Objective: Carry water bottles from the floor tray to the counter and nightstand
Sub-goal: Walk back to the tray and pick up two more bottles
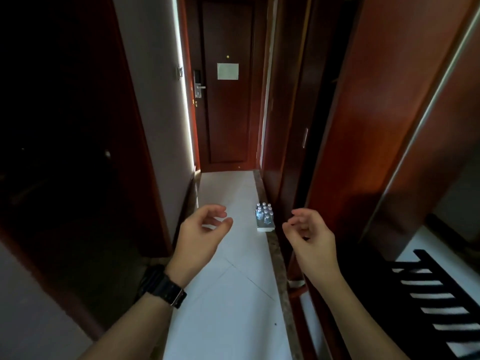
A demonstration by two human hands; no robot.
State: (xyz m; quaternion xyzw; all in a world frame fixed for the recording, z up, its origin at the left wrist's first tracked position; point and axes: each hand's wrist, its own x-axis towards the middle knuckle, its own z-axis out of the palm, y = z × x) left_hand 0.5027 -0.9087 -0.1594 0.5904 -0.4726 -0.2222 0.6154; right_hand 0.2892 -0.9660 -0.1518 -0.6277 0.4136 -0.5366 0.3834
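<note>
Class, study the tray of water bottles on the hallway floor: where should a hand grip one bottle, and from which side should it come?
Grip a water bottle by its neck, just under the white cap, coming straight down from above. The bottles stand upright and packed close together in the tray, so their sides look hard to reach and only the tops are free.

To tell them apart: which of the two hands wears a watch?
The left hand: a black watch sits on its wrist. The right hand has a bare wrist.

Glossy reddish wood door point(226, 105) at twelve o'clock, with a metal handle point(199, 88); smooth pale tile floor point(233, 294); clear plastic bottles point(265, 213) at one o'clock.
</note>
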